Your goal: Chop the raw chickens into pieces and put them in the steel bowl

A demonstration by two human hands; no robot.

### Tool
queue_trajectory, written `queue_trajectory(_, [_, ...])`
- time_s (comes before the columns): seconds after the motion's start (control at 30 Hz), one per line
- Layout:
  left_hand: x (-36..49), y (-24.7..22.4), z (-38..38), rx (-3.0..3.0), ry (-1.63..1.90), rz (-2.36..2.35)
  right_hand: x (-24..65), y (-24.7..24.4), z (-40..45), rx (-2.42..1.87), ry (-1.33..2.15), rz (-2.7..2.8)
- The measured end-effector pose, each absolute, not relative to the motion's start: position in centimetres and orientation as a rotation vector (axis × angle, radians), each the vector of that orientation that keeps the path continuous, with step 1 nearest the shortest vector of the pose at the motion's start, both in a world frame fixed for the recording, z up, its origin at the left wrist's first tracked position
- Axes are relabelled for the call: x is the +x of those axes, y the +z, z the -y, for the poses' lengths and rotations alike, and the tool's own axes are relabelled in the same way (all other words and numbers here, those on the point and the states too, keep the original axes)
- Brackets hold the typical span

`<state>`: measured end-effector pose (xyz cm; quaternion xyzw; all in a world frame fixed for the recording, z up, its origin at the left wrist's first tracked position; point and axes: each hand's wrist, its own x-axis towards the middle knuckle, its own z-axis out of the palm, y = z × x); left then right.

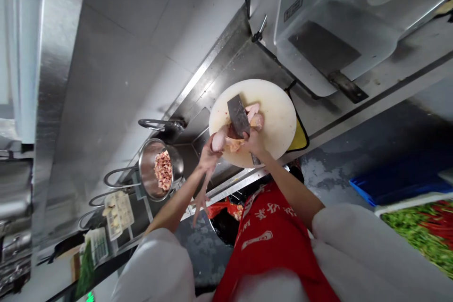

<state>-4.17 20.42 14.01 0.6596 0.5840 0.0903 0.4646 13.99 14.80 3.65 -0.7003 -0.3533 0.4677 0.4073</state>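
On the round white cutting board lies a raw chicken, partly cut open, with pale skin and yellow fat. My left hand is closed round its leg end at the board's left edge, and a chicken foot dangles below that hand. Closed on the handle of a cleaver, my right hand is at the middle of the board. The broad dark blade rests on or just above the meat and hides part of it. A wing shows beyond the blade.
Left of the board, a steel bowl holds chopped meat by the sink and taps. A second cleaver lies on a steel surface at upper right. A yellow cloth hangs beside the board. Cut green and red peppers stand at lower right.
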Motion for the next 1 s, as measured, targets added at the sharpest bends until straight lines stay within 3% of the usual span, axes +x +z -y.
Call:
queue_trajectory(0.47, [-1.2, 16.2, -20.8, 1.394, 0.215, -1.477, 14.8, 9.7, -10.8, -2.011, 1.139, 1.023])
queue_trajectory(0.77, [5.5, 21.6, -21.1, 1.091, 0.701, -1.31, 21.1, 11.8, -10.9, -2.091, 0.992, 1.13])
queue_trajectory(0.9, [6.1, 19.2, -18.9, 0.915, 0.804, -1.438, 24.0, 13.5, -9.8, -2.116, 0.977, 1.229])
queue_trajectory(1.0, [5.4, 16.2, -17.3, 0.777, 0.659, -1.532, 25.2, 13.6, -8.1, -2.168, 0.947, 1.332])
